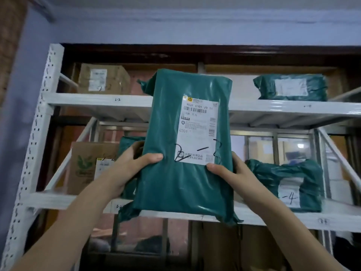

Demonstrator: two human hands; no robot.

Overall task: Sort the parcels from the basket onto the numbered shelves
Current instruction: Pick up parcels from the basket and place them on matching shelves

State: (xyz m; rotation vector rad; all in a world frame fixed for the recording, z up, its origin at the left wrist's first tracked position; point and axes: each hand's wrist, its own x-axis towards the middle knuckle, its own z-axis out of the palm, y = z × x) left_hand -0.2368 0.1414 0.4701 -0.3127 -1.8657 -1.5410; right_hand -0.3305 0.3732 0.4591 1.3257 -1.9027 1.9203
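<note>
Both hands, left hand [136,159] and right hand [230,171], gripped the upright green parcel [181,173], marked 2-2, below and right of the 2-2 shelf [117,99].

light: dim, cool bluish cast over my view; glare: soft sheen on the green parcel [187,145] I hold | focus: its label sharp, shelf rack [97,100] behind soft | blur: smeared at left upright | distortion: wide-angle bowing at the edges

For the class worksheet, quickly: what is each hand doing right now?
Left hand: closed on the green parcel.
Right hand: closed on the same parcel.
</note>
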